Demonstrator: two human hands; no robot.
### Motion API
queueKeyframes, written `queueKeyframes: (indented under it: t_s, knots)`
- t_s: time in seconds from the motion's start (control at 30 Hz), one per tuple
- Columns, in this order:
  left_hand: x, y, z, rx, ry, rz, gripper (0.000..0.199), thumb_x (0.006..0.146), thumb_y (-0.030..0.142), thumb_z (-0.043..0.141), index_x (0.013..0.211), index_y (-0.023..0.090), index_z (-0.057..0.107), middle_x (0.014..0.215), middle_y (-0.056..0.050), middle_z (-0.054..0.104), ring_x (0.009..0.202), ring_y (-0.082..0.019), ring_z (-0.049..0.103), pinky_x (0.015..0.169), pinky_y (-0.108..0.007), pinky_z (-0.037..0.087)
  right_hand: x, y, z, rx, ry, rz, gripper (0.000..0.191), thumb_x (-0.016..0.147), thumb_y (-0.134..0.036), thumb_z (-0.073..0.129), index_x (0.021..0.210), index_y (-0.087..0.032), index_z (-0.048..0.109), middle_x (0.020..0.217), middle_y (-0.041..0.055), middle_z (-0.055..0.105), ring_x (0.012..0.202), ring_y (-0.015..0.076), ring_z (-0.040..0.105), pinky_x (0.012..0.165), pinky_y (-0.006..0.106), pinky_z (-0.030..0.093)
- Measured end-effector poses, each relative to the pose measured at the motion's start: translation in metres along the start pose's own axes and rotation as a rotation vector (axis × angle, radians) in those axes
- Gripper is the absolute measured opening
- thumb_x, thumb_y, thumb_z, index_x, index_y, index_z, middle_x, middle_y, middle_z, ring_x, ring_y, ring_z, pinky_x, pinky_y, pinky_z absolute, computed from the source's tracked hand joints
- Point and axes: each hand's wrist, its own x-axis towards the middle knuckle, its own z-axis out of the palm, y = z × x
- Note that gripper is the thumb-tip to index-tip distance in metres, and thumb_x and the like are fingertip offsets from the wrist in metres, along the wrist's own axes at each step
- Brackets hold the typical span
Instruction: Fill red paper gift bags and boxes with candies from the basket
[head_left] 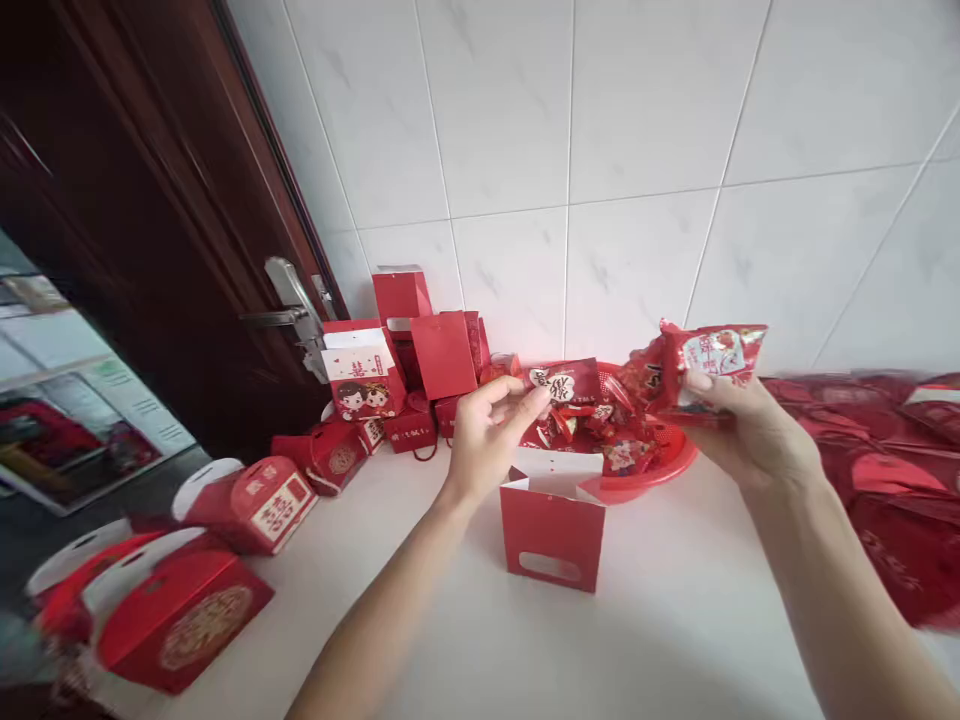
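Observation:
My left hand pinches a flat dark-red snack packet with white lettering. My right hand is closed around a shiny red snack packet, and more red wrappers bunch beside it, their number unclear. Both hands are raised over a round red plastic basket heaped with wrapped sweets. In front of the basket, between my forearms, a red gift box stands upright with its top flaps open; its inside is mostly hidden.
Red gift boxes, some open, stand against the tiled wall. Closed handled boxes line the table's left side. Red packages are heaped at the right. A dark wooden door with a metal handle is at left.

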Motion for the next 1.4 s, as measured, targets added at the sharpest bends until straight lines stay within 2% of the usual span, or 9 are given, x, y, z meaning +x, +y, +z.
queueKeyframes:
  t_s: [0.17,0.3,0.6,0.77,0.93,1.03,1.13,1.23,1.4]
  knots:
    - [0.0,-0.002,0.002,0.026,0.082,0.066,0.03,0.08,0.043,0.077,0.071,0.017,0.065,0.072,-0.002,0.066,0.074,-0.016,0.063,0.072,-0.026,0.05,0.0,0.002,-0.009,-0.136,-0.169,0.058,0.041,0.058,-0.039,0.092,0.093,-0.027,0.076,0.087,0.0026,0.077,0.087,0.0286,0.074,0.078,0.04,0.063]
    - [-0.002,0.0,0.001,0.076,0.095,0.123,0.029,0.083,0.039,0.075,0.067,0.017,0.064,0.066,0.0,0.062,0.067,-0.014,0.057,0.068,-0.026,0.046,-0.003,0.006,-0.001,-0.169,-0.295,0.128,0.036,0.06,-0.04,0.091,0.088,-0.024,0.076,0.091,0.0068,0.078,0.094,0.033,0.073,0.082,0.044,0.062]
    - [-0.004,0.0,0.003,0.012,0.105,0.145,0.03,0.081,0.039,0.077,0.065,0.018,0.064,0.062,0.002,0.058,0.062,-0.012,0.052,0.063,-0.026,0.043,-0.003,0.022,0.011,-0.055,-0.141,0.123,0.037,0.062,-0.039,0.09,0.093,-0.025,0.073,0.088,0.0032,0.076,0.089,0.0295,0.074,0.078,0.041,0.062]
    - [-0.003,0.001,0.002,-0.067,0.017,0.084,0.03,0.08,0.041,0.079,0.066,0.018,0.065,0.065,0.0,0.063,0.067,-0.015,0.06,0.067,-0.027,0.05,-0.004,0.022,0.009,-0.068,-0.123,0.116,0.037,0.063,-0.04,0.089,0.093,-0.026,0.073,0.088,0.0028,0.075,0.09,0.0292,0.073,0.079,0.041,0.062]
    - [-0.003,0.005,-0.004,-0.064,-0.098,0.012,0.03,0.079,0.043,0.079,0.097,0.019,0.075,0.085,-0.004,0.073,0.079,-0.019,0.067,0.073,-0.03,0.052,-0.006,0.018,0.011,-0.08,-0.171,0.111,0.049,0.064,-0.041,0.088,0.108,-0.026,0.073,0.091,0.0045,0.077,0.095,0.0318,0.074,0.081,0.043,0.063]
    - [-0.005,0.008,-0.006,0.029,-0.135,0.052,0.029,0.084,0.045,0.074,0.076,0.018,0.071,0.069,-0.001,0.062,0.066,-0.015,0.057,0.063,-0.028,0.043,-0.006,0.016,0.012,-0.062,-0.167,0.129,0.055,0.064,-0.04,0.089,0.115,-0.026,0.072,0.092,0.0048,0.078,0.097,0.032,0.074,0.081,0.042,0.063]
    - [-0.009,0.01,-0.006,0.127,-0.124,0.13,0.049,0.087,0.045,0.071,0.053,0.018,0.048,0.056,0.003,0.036,0.055,-0.011,0.034,0.053,-0.028,0.028,-0.006,0.017,0.012,-0.046,-0.149,0.135,0.055,0.064,-0.041,0.089,0.114,-0.025,0.072,0.097,0.0057,0.078,0.098,0.0325,0.074,0.082,0.042,0.064]
    - [-0.011,0.011,-0.004,0.158,-0.1,0.194,0.055,0.09,0.042,0.069,0.052,0.019,0.036,0.059,0.003,0.023,0.057,-0.01,0.023,0.053,-0.029,0.02,-0.006,0.018,0.012,-0.023,-0.144,0.136,0.054,0.064,-0.041,0.089,0.112,-0.024,0.072,0.097,0.006,0.079,0.094,0.032,0.075,0.08,0.041,0.065]
    - [-0.013,0.009,0.001,0.123,-0.088,0.287,0.055,0.092,0.037,0.067,0.053,0.018,0.033,0.06,0.003,0.024,0.057,-0.011,0.024,0.054,-0.03,0.022,-0.006,0.019,0.014,0.033,-0.161,0.109,0.052,0.064,-0.039,0.09,0.112,-0.026,0.072,0.093,0.0027,0.079,0.086,0.0276,0.076,0.076,0.037,0.065]
